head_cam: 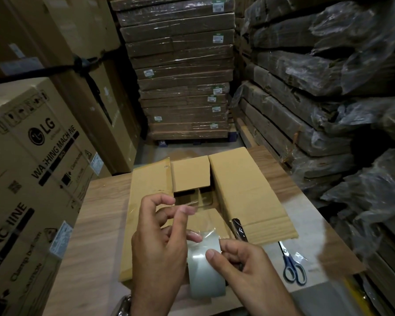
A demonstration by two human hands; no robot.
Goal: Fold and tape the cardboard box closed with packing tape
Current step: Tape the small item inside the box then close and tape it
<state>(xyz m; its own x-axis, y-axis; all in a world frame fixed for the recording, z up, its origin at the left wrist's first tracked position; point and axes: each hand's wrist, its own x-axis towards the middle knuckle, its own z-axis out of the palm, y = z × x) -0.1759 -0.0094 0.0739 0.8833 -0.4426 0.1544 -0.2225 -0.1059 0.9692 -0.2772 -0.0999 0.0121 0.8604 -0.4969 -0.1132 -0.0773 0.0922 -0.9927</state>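
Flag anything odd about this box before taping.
The cardboard box isn't shut: its two long flaps sit apart, leaving a dark gap in the middle. The left flap has a ragged, torn far edge. The left hand and right hand hold the tape roll.

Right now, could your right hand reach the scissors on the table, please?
Probably yes: the scissors lie uncovered on the table, just right of the right hand, with nothing between. It grips the tape roll, though, so it must let go first.

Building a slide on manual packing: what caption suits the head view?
Left hand peels the end off a packing tape roll gripped by the right hand, over a cardboard box with flaps partly open.
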